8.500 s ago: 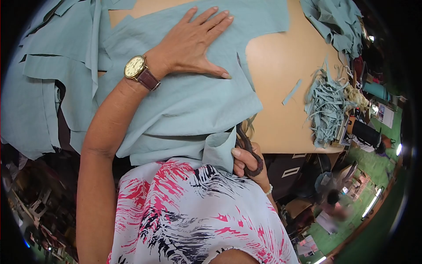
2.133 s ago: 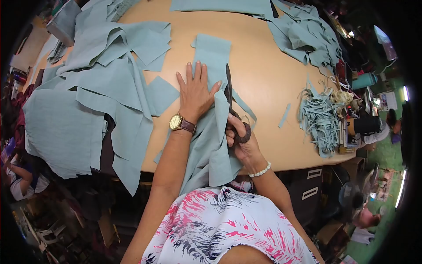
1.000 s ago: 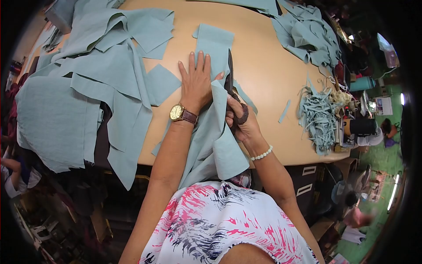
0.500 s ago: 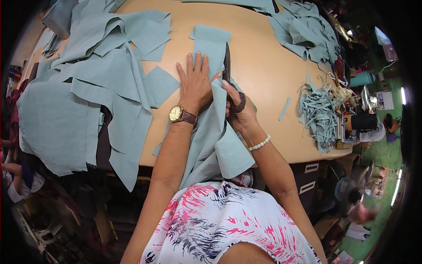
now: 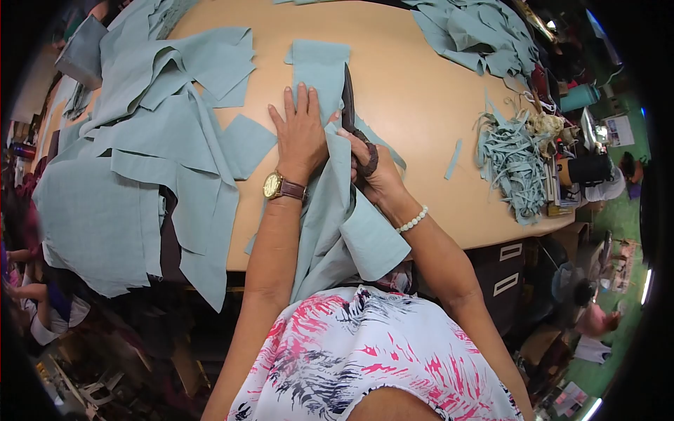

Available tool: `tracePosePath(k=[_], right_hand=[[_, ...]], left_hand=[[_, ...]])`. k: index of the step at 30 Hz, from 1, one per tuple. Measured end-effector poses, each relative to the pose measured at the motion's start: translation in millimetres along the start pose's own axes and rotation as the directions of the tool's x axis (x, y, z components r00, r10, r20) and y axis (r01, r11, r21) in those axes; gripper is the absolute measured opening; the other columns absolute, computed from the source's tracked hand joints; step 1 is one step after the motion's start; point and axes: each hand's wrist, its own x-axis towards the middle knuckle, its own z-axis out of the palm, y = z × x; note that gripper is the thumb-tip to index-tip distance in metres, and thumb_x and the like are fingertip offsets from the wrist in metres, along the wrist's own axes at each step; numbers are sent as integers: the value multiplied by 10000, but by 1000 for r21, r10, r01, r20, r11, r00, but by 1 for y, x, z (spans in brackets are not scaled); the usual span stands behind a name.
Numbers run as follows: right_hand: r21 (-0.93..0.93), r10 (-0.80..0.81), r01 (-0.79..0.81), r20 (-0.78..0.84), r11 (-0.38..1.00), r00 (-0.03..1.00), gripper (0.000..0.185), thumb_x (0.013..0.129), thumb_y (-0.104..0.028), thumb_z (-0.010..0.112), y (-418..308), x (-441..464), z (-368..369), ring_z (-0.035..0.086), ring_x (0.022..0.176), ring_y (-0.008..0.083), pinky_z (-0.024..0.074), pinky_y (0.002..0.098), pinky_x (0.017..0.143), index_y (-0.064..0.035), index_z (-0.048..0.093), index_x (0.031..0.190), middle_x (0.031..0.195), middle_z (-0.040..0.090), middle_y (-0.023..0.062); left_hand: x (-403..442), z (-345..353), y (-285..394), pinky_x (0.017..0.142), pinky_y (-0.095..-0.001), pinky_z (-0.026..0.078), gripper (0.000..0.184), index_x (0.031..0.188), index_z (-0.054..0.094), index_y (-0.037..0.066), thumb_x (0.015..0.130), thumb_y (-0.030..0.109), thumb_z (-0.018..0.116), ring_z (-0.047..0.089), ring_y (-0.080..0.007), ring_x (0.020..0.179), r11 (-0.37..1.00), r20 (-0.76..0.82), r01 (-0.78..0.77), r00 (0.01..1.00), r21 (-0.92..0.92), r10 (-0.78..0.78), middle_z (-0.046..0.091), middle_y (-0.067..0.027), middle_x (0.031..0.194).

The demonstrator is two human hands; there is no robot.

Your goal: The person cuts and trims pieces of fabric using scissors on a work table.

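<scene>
A strip of pale green-blue fabric [image 5: 320, 62] runs up the table in front of me, its lower part bunched and draped toward my body. My left hand [image 5: 303, 137] lies flat on the strip with fingers spread. Just to its right, my right hand [image 5: 373, 165] is wrapped round a pair of dark scissors [image 5: 347, 98], whose handle looks bound with dark cloth. The blades point away from me along the strip's right edge. Fabric covers part of the scissors and some right-hand fingers. A narrow piece of fabric hangs off to the right of the blades.
Large fabric pieces [image 5: 105, 203] overlap on the left and hang past the table's front edge. A tangle of thin offcuts [image 5: 516, 165] lies at right, with a fabric heap [image 5: 484, 35] behind it. One loose sliver [image 5: 453, 159] rests on the wooden table [image 5: 414, 84].
The view has shifted slightly. My left hand stays flat on the strip and my right hand keeps hold of the scissors; more of the dark blades shows along the fabric edge.
</scene>
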Motion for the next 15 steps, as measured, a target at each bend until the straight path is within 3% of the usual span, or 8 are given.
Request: tracePosePath(k=[3, 6, 9, 12, 15], right_hand=[[-12, 7, -6, 36, 1000, 999, 236, 810, -261, 652, -3, 1, -1, 425, 428, 61, 334, 188, 382, -59, 536, 769, 554, 438, -32], [-24, 28, -27, 51, 999, 998, 259, 812, -290, 645, -5, 3, -4, 427, 422, 58, 327, 180, 386, -55, 538, 780, 552, 433, -34], [-76, 8, -2, 78, 997, 997, 283, 812, -300, 641, -12, 5, -7, 435, 422, 61, 327, 187, 388, -52, 531, 733, 540, 440, -29], [-181, -48, 80, 174, 980, 984, 290, 817, -292, 632, -27, 16, -6, 431, 423, 61, 328, 190, 395, -53, 520, 696, 525, 441, -28], [-289, -58, 134, 258, 948, 965, 290, 827, -285, 613, -38, 17, -1, 410, 421, 58, 331, 185, 401, -58, 506, 681, 521, 433, -29]], left_hand=[[13, -4, -4, 943, -561, 274, 670, 1271, 381, -17, 807, 439, 538, 327, -360, 1221, 985, -8, 80, 997, -154, -82, 368, -197, 1320], [54, -17, -12, 897, -466, 357, 753, 1270, 384, -14, 715, 420, 650, 403, -341, 1155, 933, 106, 249, 968, -259, -229, 449, -212, 1227], [97, -6, -27, 827, -406, 421, 807, 1266, 380, -30, 660, 389, 707, 501, -341, 1036, 932, 84, 273, 962, -237, -261, 539, -215, 1081], [124, 2, -48, 773, -315, 448, 864, 1278, 356, -70, 674, 436, 710, 569, -262, 915, 714, 204, 439, 896, -546, -395, 567, -188, 1057], [119, 5, -59, 778, -366, 463, 818, 1260, 375, -58, 691, 432, 700, 593, -276, 888, 574, 75, 432, 838, -696, -540, 598, -201, 975]])
